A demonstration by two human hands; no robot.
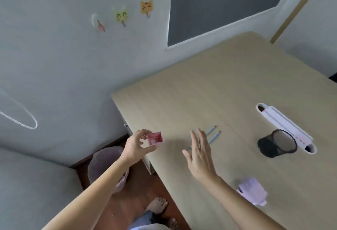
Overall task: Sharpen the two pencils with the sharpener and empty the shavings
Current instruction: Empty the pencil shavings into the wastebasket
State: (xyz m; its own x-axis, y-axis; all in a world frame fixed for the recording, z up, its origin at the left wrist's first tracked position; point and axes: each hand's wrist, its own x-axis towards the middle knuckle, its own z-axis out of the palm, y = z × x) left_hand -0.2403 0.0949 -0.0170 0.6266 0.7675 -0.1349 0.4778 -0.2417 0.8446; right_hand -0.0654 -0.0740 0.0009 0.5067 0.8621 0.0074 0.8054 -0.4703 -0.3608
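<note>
My left hand [135, 146] holds a small clear sharpener [155, 138] with red shavings inside, at the left edge of the wooden table [200, 87]. My right hand [199, 154] hovers flat and open over the table, fingers apart, holding nothing. Two blue pencils [213, 133] lie side by side on the table just beyond my right fingertips, partly hidden by them.
A waste bin with a pink liner [107, 164] stands on the floor below my left arm. A black mesh cup [278, 143] and a white case [284, 125] sit to the right. A crumpled lilac bag [252, 191] lies near the front edge. My bare feet show below.
</note>
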